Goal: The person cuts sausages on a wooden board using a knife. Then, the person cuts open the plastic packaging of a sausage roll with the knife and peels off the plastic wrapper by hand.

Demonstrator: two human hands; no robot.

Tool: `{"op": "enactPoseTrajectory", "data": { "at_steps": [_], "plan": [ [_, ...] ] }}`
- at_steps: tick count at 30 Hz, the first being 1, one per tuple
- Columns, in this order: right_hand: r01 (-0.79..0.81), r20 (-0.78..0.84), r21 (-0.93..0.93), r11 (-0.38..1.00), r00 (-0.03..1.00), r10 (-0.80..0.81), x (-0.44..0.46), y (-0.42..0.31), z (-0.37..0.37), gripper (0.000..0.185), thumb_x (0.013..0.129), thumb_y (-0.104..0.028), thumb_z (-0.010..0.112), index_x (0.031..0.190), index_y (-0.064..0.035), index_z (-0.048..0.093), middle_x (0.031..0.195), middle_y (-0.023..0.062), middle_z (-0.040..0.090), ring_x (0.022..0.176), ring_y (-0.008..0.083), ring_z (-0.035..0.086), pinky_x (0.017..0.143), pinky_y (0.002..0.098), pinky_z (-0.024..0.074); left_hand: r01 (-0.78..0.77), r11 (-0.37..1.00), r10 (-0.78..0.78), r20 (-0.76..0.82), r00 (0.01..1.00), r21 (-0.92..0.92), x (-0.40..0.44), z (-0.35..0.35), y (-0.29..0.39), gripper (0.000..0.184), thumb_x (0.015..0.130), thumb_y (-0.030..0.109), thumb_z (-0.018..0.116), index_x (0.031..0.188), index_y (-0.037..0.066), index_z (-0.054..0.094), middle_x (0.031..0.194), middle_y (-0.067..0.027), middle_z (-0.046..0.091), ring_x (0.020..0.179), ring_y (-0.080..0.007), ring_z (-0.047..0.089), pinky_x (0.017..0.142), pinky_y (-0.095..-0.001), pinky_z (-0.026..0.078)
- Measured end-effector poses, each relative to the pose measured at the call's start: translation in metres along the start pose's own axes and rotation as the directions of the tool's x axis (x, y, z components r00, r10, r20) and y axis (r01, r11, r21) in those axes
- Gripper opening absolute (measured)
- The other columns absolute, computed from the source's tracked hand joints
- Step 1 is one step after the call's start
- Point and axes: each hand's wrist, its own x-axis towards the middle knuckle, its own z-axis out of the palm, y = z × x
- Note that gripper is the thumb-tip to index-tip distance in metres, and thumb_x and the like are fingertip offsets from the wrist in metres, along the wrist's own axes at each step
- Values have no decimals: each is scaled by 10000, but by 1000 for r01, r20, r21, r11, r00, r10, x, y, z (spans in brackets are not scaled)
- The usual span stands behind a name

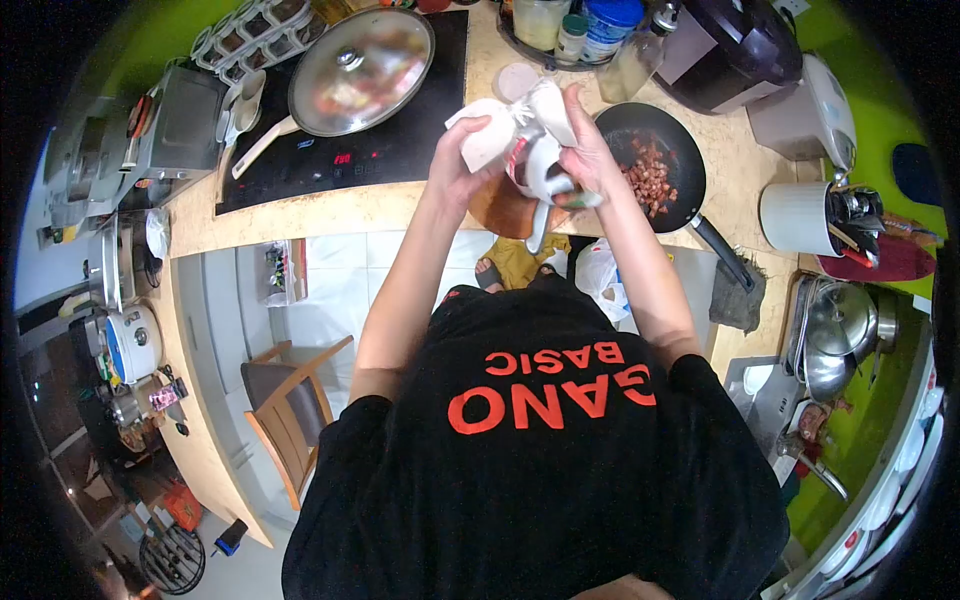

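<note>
Both hands are raised over the counter's front edge. My left hand (465, 160) has its fingers wrapped round one side of a white cloth-like bundle (520, 122), gathered in the middle. My right hand (590, 150) grips the bundle's other side. Just beneath the bundle, near my right palm, is a white rounded item with red and green marks (545, 172), blurred and partly covered. Below them a brown wooden board (505, 212) shows in part. Right of my right hand, a black frying pan (690, 150) holds diced reddish meat (652, 182).
A lidded pan (362, 75) sits on the black cooktop (400, 155) at the left. Jars and a bottle (632, 68) stand behind my hands. A dark cooker (720, 50) and a utensil holder (797, 217) are at the right; a chair (290, 415) is at lower left.
</note>
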Motion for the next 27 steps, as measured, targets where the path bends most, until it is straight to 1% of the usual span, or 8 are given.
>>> {"op": "enactPoseTrajectory", "data": {
  "at_steps": [4,6,15,18,19,23,25,27],
  "plan": [
    [192,-11,-416,889,976,-216,12,2,-2,553,894,-455,644,1301,-117,482,1213,75,567,1065,157,571,880,315,477,-45,998,42,-72,997,-33,6,-2,1,334,839,144,613,1150,32,569,1078,-118,649,984,-252,654,828,-385,559],
    [171,8,-750,639,968,-249,6,-4,12,430,895,-352,676,1240,-139,532,1127,48,599,993,155,586,821,287,485,-61,992,68,-58,996,110,5,4,3,326,828,106,627,1137,15,573,1070,-124,648,978,-255,655,859,-379,547],
    [101,-101,-207,973,987,-124,22,-22,-21,245,883,-182,683,1070,-55,589,1030,133,669,950,222,653,811,363,556,-45,998,46,-20,999,45,15,-19,7,324,851,89,608,1140,-39,537,1074,-186,624,1022,-308,636,881,-473,572],
    [87,-122,84,993,990,-77,16,-41,-31,204,922,-177,579,1077,-44,584,1108,194,654,939,285,660,816,391,563,-152,988,146,-230,962,-9,6,-23,7,369,820,144,623,1151,0,549,1079,-160,639,1015,-302,638,871,-450,552],
    [131,-155,49,990,980,-122,16,-53,-39,262,928,-213,569,1129,-47,546,1211,218,592,1033,337,618,882,437,531,-205,979,188,-361,914,-8,1,-30,14,388,803,167,621,1158,22,557,1084,-149,647,1018,-304,636,897,-468,521],
    [197,-232,-364,910,927,-294,-14,-53,-26,181,903,-182,604,1008,-37,579,1057,169,654,900,269,665,746,371,559,-247,959,231,-122,965,-140,-19,-51,54,389,805,148,606,1165,8,560,1113,-146,639,1039,-302,629,955,-450,493],
    [94,-5,-924,371,966,-257,-21,-8,-21,207,882,-200,625,1006,-38,590,1014,173,649,913,297,649,781,384,524,-305,941,278,-180,944,-148,-30,-23,60,382,804,139,614,1162,15,567,1108,-139,640,1044,-290,628,958,-446,492],
    [330,352,-936,-123,878,-325,-34,46,3,279,830,-204,650,1044,-36,588,989,187,630,927,329,616,830,423,477,-404,914,390,-222,893,-20,-31,-9,63,384,825,163,643,1175,30,557,1124,-134,639,1045,-296,626,919,-431,528]
  ]
}}
